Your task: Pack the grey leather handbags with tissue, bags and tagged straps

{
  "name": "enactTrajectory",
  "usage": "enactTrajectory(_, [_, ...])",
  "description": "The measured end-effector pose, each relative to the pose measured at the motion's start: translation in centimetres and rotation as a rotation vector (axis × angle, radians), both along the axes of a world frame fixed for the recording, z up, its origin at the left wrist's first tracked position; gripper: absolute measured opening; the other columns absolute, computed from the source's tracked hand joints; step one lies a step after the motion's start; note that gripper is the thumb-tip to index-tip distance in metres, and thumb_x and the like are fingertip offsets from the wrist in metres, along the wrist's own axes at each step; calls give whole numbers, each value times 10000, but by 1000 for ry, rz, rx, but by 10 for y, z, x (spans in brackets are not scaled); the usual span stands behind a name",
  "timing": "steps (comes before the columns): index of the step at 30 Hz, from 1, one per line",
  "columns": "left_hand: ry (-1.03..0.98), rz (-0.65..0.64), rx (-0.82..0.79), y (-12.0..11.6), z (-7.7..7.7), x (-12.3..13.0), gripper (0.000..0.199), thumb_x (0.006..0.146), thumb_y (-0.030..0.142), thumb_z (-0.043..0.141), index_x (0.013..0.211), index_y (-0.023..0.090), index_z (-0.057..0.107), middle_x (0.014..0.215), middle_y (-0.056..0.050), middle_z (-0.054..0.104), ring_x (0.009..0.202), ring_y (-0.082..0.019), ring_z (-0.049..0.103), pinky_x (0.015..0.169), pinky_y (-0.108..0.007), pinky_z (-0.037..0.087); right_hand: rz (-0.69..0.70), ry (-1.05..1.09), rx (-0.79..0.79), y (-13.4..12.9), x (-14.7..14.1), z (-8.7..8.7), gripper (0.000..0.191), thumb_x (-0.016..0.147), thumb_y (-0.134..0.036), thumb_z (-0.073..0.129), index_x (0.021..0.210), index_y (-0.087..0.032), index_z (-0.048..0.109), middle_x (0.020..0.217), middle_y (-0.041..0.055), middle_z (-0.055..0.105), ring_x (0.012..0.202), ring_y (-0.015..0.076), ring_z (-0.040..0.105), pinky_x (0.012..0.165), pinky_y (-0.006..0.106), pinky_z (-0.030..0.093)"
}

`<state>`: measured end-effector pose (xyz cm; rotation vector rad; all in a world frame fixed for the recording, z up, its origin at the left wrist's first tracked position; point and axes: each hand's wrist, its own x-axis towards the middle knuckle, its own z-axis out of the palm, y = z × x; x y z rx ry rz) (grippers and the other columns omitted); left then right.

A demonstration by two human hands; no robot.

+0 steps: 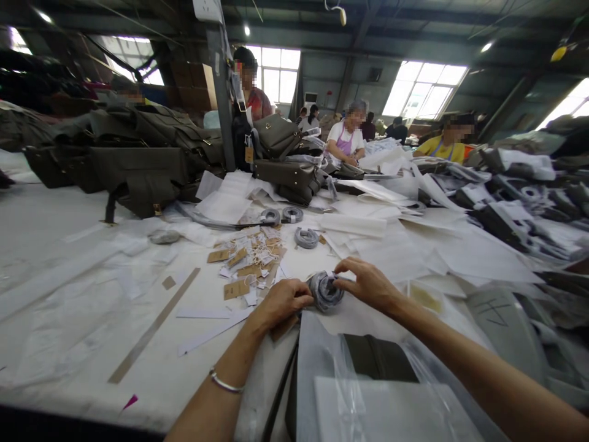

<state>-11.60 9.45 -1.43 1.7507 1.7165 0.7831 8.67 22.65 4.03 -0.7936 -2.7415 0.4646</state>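
Both my hands close around one rolled grey strap (324, 290) on the white worktable (83, 288). My left hand (283, 301) grips the roll from its left side, with a silver bangle (224, 382) on that wrist. My right hand (368, 283) pinches the roll's upper right edge with thumb and fingers. Just in front of me lies a dark olive bag inside clear plastic wrap (368, 374).
A heap of brown paper tags (246, 261) lies left of my hands. More rolled straps (306, 237) sit beyond. Dark bags (138, 166) are piled at far left, wrapped bags (515, 202) at right. White sheets cover the middle. Other people work at the far end.
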Motion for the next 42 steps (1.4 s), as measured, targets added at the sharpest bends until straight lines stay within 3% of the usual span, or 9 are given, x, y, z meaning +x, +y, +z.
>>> enactTrajectory(3, [1, 19, 14, -1, 2, 1, 214, 809, 294, 551, 880, 177, 716, 884, -27, 697, 831, -168, 602, 742, -238, 427, 7, -195, 108, 3, -17, -7, 372, 794, -238, 671, 1163, -208, 635, 1114, 72, 680, 1036, 227, 594, 885, 309, 421])
enactTrajectory(7, [6, 38, 13, -3, 3, 0, 205, 771, 244, 529, 848, 173, 706, 849, -24, 697, 790, -161, 596, 716, -239, 423, 13, -339, 213, -2, -26, -18, 275, 811, -117, 580, 1057, -186, 683, 1023, 101, 700, 1017, 261, 594, 895, 348, 393])
enactTrajectory(17, [-12, 33, -13, -1, 0, -1, 195, 744, 218, 517, 833, 181, 686, 821, -8, 685, 762, -155, 584, 693, -237, 398, 28, -480, 217, -39, -23, -9, 221, 880, -131, 520, 1028, -182, 676, 1020, 130, 673, 936, 266, 626, 750, 333, 428])
enactTrajectory(23, [-44, 16, -4, -3, 6, 0, 181, 731, 186, 510, 811, 174, 672, 776, 2, 651, 718, -140, 557, 667, -226, 376, -121, -414, 88, -11, -36, -20, 201, 818, -206, 630, 1017, -175, 627, 1042, 113, 662, 943, 250, 628, 725, 302, 421])
enactTrajectory(31, [-55, 117, 22, -5, 4, 1, 236, 758, 266, 581, 982, 200, 615, 630, 64, 509, 587, -124, 483, 580, -229, 352, -25, -256, 36, 13, -29, -19, 670, 756, -291, 741, 1361, -156, 486, 1219, 126, 586, 1044, 221, 598, 888, 295, 444])
enactTrajectory(34, [22, 197, 118, 0, 6, 1, 320, 778, 364, 579, 1056, 210, 608, 803, -2, 625, 740, -183, 589, 701, -287, 457, 8, -276, 101, 10, -25, -9, 493, 750, -384, 764, 1178, -166, 655, 1202, 151, 606, 1136, 293, 554, 942, 375, 433])
enactTrajectory(37, [133, 207, 201, 22, 6, 1, 511, 786, 464, 544, 1217, 189, 562, 1211, -107, 636, 1121, -279, 588, 985, -394, 437, 27, -336, 86, 13, -29, -5, 346, 767, -464, 738, 1031, -242, 720, 1095, 64, 684, 1099, 252, 590, 902, 324, 452])
enactTrajectory(39, [225, 166, 132, 41, 0, 4, 559, 794, 470, 507, 1266, 172, 536, 1319, -128, 596, 1226, -304, 544, 1060, -422, 390, 5, -367, 49, 20, -33, -8, 336, 814, -494, 673, 1068, -279, 710, 1008, 20, 721, 976, 209, 645, 793, 278, 483])
enactTrajectory(42, [311, 89, 26, 63, -13, 13, 542, 843, 439, 430, 1300, 161, 512, 1337, -132, 592, 1235, -293, 549, 1075, -425, 376, 1, -378, 1, 29, -37, -15, 404, 846, -468, 624, 1191, -263, 664, 1095, 45, 723, 989, 224, 659, 736, 281, 495])
